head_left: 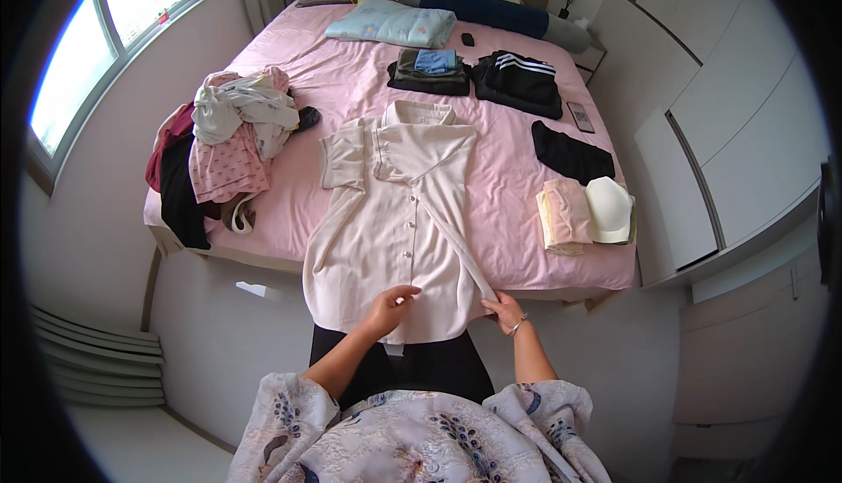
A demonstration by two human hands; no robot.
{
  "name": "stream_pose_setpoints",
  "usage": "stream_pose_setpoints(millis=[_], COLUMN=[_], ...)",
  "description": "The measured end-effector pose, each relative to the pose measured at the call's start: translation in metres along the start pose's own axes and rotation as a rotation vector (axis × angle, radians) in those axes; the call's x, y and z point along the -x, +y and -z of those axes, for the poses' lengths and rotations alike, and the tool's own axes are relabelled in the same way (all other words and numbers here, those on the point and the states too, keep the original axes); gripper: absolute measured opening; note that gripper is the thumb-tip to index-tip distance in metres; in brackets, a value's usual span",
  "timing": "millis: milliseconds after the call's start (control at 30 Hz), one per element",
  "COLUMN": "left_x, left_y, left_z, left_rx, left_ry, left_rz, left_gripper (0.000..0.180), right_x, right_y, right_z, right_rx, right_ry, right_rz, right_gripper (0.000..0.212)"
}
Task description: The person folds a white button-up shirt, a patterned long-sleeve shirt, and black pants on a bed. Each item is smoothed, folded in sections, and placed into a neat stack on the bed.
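Observation:
A pale pink blouse [377, 228] lies face up on the bed, buttoned partway down the front. Its left sleeve is folded back beside the collar, and the hem hangs past the bed's near edge. My right hand [506, 312] grips the blouse's loose front edge, which is pulled out diagonally to the right. Over the lower front, near the button row, my left hand [388, 311] is loosely curled with thumb and forefinger apart. Whether it touches the cloth is hard to tell.
On the pink bedsheet [289, 44], a heap of clothes [232, 136] lies at the left. Folded dark clothes [517, 84] lie farther back, near a phone [580, 117]. A black folded garment [573, 153] and a white bra cup [610, 209] lie right. Cabinets [745, 114] line the right wall.

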State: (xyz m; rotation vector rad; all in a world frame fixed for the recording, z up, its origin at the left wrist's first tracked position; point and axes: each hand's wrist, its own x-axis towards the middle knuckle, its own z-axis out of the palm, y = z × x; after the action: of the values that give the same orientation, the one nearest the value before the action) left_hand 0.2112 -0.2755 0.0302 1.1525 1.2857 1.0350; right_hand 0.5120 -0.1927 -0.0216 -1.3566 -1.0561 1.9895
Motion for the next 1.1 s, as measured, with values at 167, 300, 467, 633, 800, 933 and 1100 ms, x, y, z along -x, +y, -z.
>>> stream_pose_setpoints(millis=[167, 300, 467, 633, 800, 933, 1100], left_x=[0.024, 0.023, 0.003, -0.006, -0.001, 0.004, 0.009], left_y=[-0.001, -0.001, 0.023, 0.000, -0.006, -0.017, -0.015], left_z=[-0.010, -0.009, 0.034, 0.065, 0.045, 0.042, 0.041], left_rx=[-0.081, -0.047, 0.318, 0.770, 0.494, 0.372, 0.379], left_ry=[-0.161, -0.187, -0.081, -0.086, 0.175, 0.198, 0.200], left_rz=[-0.023, -0.006, 0.390, 0.631, 0.705, 0.619, 0.587], left_gripper=[0.023, 0.025, 0.045, 0.064, 0.066, 0.044, 0.032], right_x=[0.029, 0.055, 0.076, 0.081, 0.037, 0.053, 0.042], right_y=[-0.023, -0.064, -0.101, -0.097, -0.052, -0.062, -0.058], right_z=[-0.002, -0.036, -0.117, -0.177, -0.112, -0.119, -0.139], right_rx=[0.035, 0.120, 0.286, 0.760, 0.726, 0.649, 0.988], right_ry=[0.162, 0.266, 0.159, -0.371, 0.156, 0.195, 0.133], right_rz=[0.277, 0.552, 0.692, 0.543, 0.518, 0.021, 0.020], right_gripper=[0.036, 0.025, 0.013, 0.027, 0.020, 0.039, 0.063])
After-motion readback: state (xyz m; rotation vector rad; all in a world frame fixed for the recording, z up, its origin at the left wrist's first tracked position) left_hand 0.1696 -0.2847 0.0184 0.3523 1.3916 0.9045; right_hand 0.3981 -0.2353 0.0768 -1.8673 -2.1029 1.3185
